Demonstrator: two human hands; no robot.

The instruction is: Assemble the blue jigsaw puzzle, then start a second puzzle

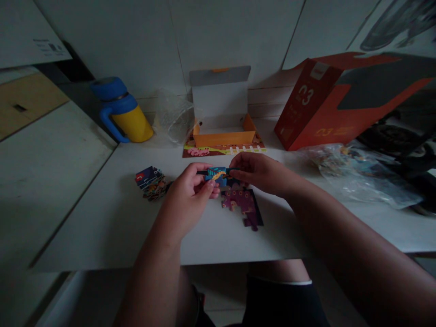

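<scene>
My left hand [199,186] pinches a blue jigsaw puzzle piece [220,175] with an orange figure on it, lifted above the table. My right hand [254,170] closes its fingers at the right side of that piece, where a dark edge shows; whether it grips this piece or another is hidden. Just below the hands lies a joined purple puzzle section [240,202] with a dark right border, its upper part partly covered. Left of my left hand, a loose pile of puzzle pieces [151,181] rests on the white table [143,236].
An open orange box [225,138] stands at the back on a colourful printed sheet [200,151]. Crumpled clear plastic [173,118] and a blue-yellow jug [131,116] are to its left. At right are a large red box [320,104] and a plastic bag of pieces [357,168].
</scene>
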